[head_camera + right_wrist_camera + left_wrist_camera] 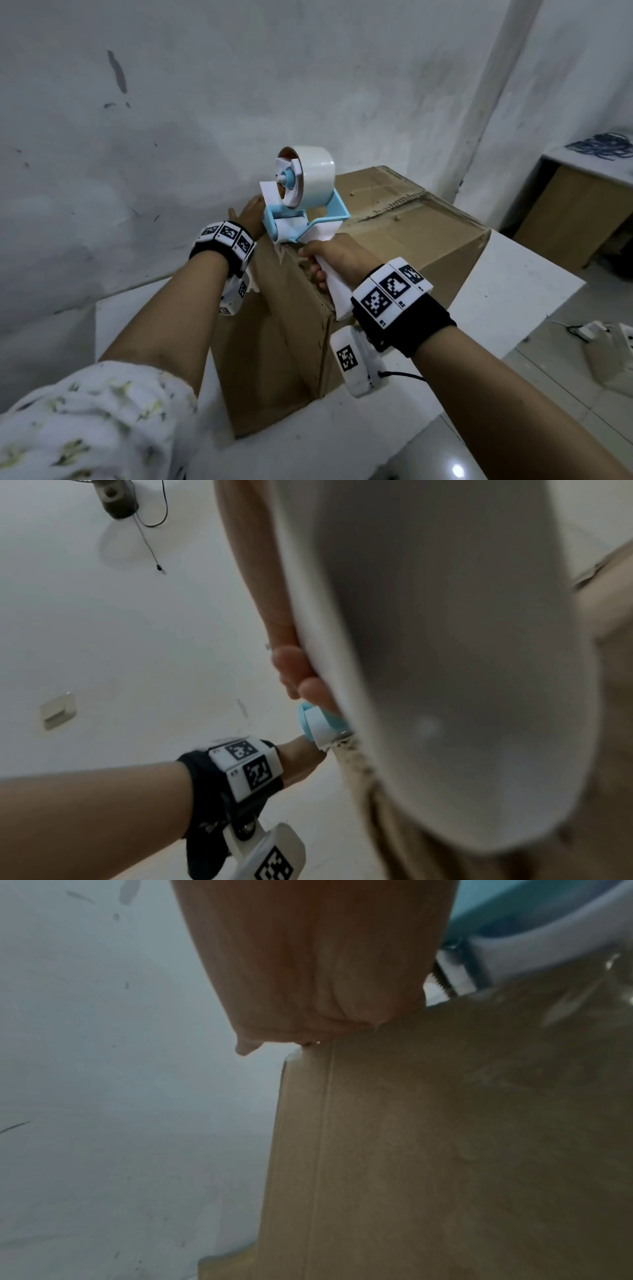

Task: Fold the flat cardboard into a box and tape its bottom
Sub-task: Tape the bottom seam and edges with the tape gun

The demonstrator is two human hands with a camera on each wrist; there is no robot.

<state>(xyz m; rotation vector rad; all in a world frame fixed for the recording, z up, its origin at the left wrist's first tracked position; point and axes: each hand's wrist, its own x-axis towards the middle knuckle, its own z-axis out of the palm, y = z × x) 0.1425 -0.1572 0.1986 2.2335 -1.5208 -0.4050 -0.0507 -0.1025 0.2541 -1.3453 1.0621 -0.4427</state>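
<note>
A brown cardboard box (411, 233) stands on the white table (513, 291) with its flap seam on top. My right hand (329, 257) grips the white handle of a blue tape dispenser (301, 219) that carries a white tape roll (318, 174). The dispenser's front end sits on the box's near-left top edge. My left hand (248, 214) rests on that edge, just left of the dispenser. In the left wrist view the left hand (308, 961) lies over the box (445, 1150) edge beside the dispenser's toothed blade (452, 972). The right wrist view shows the handle (445, 669) with fingers (298, 674) curled round it.
A scuffed grey wall (137, 137) runs close behind the table. At the right stands a wooden cabinet (565, 205) with blue cables (603, 145) on top. A white pipe (489, 85) rises in the corner. Small devices and a cable (596, 332) lie on the floor.
</note>
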